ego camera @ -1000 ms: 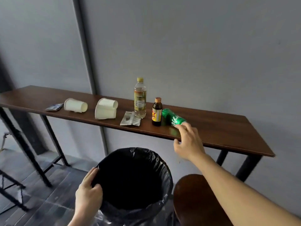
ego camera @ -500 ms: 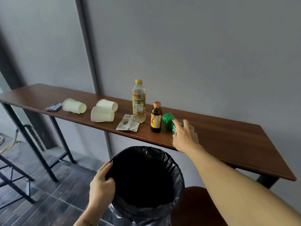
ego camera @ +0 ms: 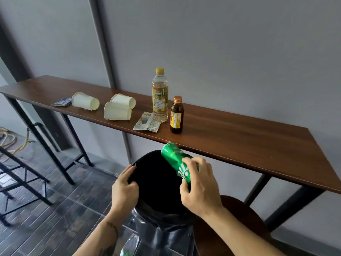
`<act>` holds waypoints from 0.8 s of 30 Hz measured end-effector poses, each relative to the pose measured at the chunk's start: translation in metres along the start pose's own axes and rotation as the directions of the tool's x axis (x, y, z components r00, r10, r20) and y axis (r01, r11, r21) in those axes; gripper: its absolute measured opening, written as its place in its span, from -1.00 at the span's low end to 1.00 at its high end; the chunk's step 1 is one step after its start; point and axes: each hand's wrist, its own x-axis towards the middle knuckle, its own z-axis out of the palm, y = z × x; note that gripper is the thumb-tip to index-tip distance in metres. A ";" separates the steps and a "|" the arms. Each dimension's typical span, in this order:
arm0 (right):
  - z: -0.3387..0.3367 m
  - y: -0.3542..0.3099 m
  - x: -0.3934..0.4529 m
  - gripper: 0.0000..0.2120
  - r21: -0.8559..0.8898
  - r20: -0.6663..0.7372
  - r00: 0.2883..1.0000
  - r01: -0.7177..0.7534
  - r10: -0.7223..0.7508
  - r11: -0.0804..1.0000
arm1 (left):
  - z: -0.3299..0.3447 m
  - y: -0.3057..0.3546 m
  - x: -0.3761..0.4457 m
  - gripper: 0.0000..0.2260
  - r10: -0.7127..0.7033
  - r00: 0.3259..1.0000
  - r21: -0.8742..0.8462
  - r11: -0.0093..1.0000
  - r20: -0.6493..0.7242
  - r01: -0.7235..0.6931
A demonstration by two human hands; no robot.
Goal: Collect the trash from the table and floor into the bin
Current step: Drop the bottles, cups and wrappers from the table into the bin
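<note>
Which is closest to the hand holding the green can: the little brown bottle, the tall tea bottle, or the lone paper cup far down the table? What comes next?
From the right hand, in the head view:
1. Brown bottle, on the table just beyond the hand.
2. Tea bottle, behind and left of the brown one.
3. Lone paper cup, far left on the table.

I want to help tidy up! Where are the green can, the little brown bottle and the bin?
green can (ego camera: 172, 157): head view, on its bare green side above the fingers.
little brown bottle (ego camera: 177, 120): head view, on its yellow label.
bin (ego camera: 167, 221): head view, on the black liner at its near rim.
</note>
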 end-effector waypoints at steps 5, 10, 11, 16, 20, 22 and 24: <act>0.021 -0.018 -0.007 -0.51 0.009 0.109 0.993 -0.053 0.051 0.999 | -0.008 -0.004 0.010 -0.39 0.020 0.999 -0.006 1.000 0.047 -0.019; 0.036 -0.025 0.002 -0.55 0.042 0.322 0.942 -0.112 0.093 0.993 | -0.020 -0.001 0.017 -0.39 0.020 0.997 -0.033 0.999 0.074 -0.017; 0.036 -0.025 0.004 -0.53 0.023 0.328 0.940 -0.101 0.088 0.995 | -0.022 -0.001 0.018 -0.39 0.023 0.996 -0.041 0.999 0.088 -0.019; 0.025 -0.032 0.021 -0.47 -0.084 0.170 0.985 0.011 0.003 0.996 | -0.031 -0.003 0.023 -0.39 0.054 0.992 -0.036 0.998 0.115 -0.051; 0.010 -0.033 0.057 -0.40 -0.100 0.026 1.000 -0.011 0.014 0.995 | -0.036 -0.008 0.029 -0.39 0.055 0.991 -0.044 0.998 0.121 -0.050; 0.001 -0.034 0.084 -0.33 -0.112 -0.041 0.998 -0.050 0.046 0.992 | -0.039 -0.008 0.032 -0.41 0.050 0.992 -0.042 0.998 0.115 -0.045; -0.006 -0.035 0.114 -0.27 -0.108 -0.099 0.991 -0.104 0.093 0.989 | -0.040 -0.008 0.035 -0.42 0.035 0.994 -0.054 0.998 0.108 -0.029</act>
